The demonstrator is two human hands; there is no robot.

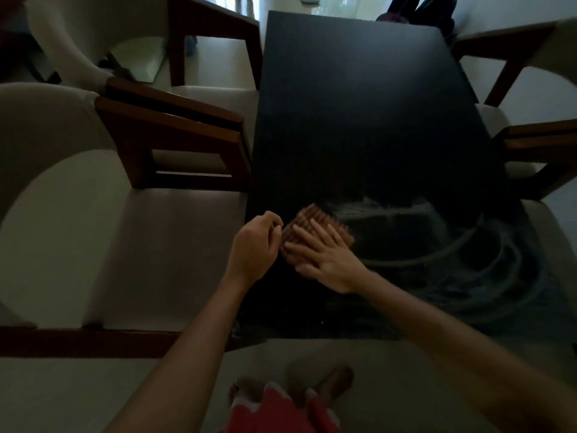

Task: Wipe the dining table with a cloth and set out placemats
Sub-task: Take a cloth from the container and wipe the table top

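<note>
My right hand presses flat on the brown cloth, my left hand pinches its edge; tabletop part-wiped, streaks near, no placemats laid.

- One table, dark-topped.
- One cloth, brownish and ribbed, lying on the table.
- Two hands: the left hand and the right hand.
- Four chairs with wooden arms: two on the left, the near chair and the far chair; two on the right, of which only the arms show, the near arm and the far arm.
- Two feet at the bottom edge, blurred.
</note>
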